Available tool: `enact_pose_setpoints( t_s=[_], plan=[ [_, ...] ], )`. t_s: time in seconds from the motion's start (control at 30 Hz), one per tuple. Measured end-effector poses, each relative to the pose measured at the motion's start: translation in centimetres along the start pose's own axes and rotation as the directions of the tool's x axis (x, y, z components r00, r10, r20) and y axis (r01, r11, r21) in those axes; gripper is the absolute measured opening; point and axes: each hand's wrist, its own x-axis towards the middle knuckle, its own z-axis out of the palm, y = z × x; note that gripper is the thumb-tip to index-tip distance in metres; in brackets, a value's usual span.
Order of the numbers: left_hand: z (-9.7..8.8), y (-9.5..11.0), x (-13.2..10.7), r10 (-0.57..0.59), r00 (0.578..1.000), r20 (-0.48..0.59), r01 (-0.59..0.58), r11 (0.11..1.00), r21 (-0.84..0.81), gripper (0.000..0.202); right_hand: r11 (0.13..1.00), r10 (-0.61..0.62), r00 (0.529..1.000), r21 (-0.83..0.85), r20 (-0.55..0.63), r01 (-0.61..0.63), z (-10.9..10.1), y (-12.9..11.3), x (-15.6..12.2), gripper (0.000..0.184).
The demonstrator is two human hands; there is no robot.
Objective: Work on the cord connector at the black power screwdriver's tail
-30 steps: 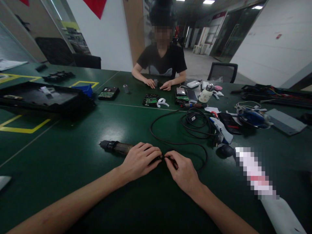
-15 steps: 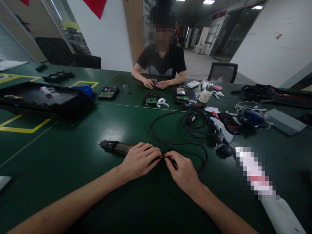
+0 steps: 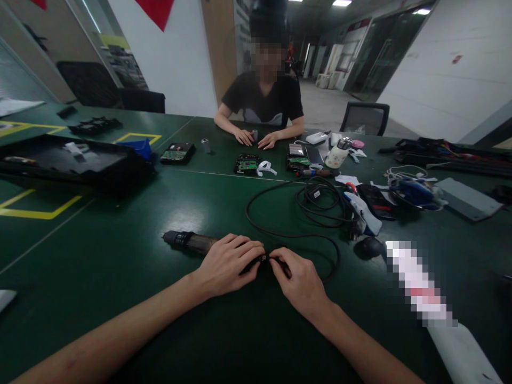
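Note:
A dark electric screwdriver (image 3: 188, 241) lies on the green table (image 3: 160, 304), its tip pointing left. My left hand (image 3: 232, 260) is wrapped round its rear part, and the tail end with a small metallic connector (image 3: 263, 257) shows just past the fingers. Close to that connector, my right hand (image 3: 300, 274) is pinched on the end of a black cable (image 3: 339, 250), which runs out from behind the hand. The fingers hide most of the plug. Whether plug and connector touch, I cannot tell.
Cable coils (image 3: 320, 197) lie ahead to the right, near a white-blue handled tool (image 3: 364, 213). A person (image 3: 262, 101) sits opposite beside a small grey cylinder (image 3: 255, 136). Circuit boards (image 3: 247, 163) lie mid-table; a large black tray (image 3: 72, 170) is at left.
My hands stay nearly in place; the connector at the screwdriver's tail shows a little more. Across the table, the person's one hand has opened out from the grey cylinder.

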Motion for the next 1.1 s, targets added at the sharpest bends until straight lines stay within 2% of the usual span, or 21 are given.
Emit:
enact_pose_setpoints(
  t_s=[0.1, 0.53, 1.1],
  plan=[
    [-0.03, -0.02, -0.08, 0.028, 1.000, -0.002, -0.028, 0.999, 0.019, 0.028, 1.000, 0.002, 1.000, -0.003, 0.011, -0.002, -0.05, 0.00, 0.01, 0.011],
    [-0.09, 0.02, -0.16, 0.017, 1.000, 0.014, -0.017, 0.999, 0.032, 0.024, 1.000, 0.002, 1.000, -0.014, 0.006, -0.002, -0.01, 0.05, -0.04, 0.011],
    [0.05, -0.02, -0.24, 0.045, 0.999, 0.016, -0.046, 0.997, 0.056, 0.029, 1.000, 0.004, 1.000, -0.012, 0.013, -0.004, -0.08, -0.02, -0.05, 0.011]
  ],
)
